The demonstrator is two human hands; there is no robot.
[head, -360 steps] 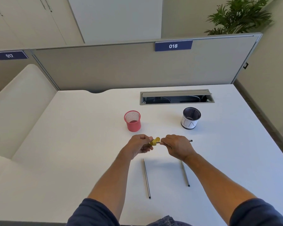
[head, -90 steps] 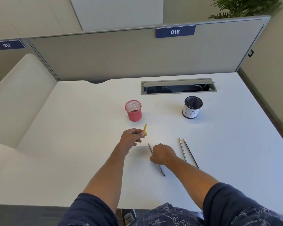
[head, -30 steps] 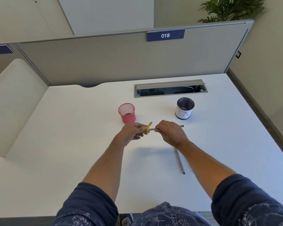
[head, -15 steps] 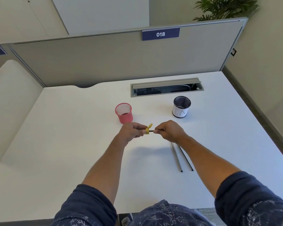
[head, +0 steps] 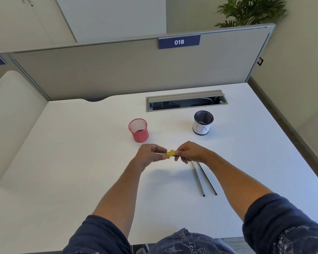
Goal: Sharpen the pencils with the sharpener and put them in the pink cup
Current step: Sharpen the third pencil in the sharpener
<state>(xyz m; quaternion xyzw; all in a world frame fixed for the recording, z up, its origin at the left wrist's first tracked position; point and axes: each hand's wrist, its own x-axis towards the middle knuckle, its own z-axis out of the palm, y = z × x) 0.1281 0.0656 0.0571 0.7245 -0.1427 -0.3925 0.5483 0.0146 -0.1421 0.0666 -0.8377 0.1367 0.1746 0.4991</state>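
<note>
My left hand pinches a small yellow sharpener above the white desk. My right hand grips a dark pencil right beside the sharpener, and the hand hides most of the pencil. Two more dark pencils lie side by side on the desk, just below my right wrist. The pink mesh cup stands upright beyond my left hand. I see no pencil standing in it.
A black mesh cup with a white label stands at the back right. An open cable tray is set into the desk behind both cups. A grey partition closes the far edge, and the desk drops off at the right.
My hands have drawn a little closer together at the sharpener, which has turned in my left fingers. The two loose pencils have not moved on the desk.
</note>
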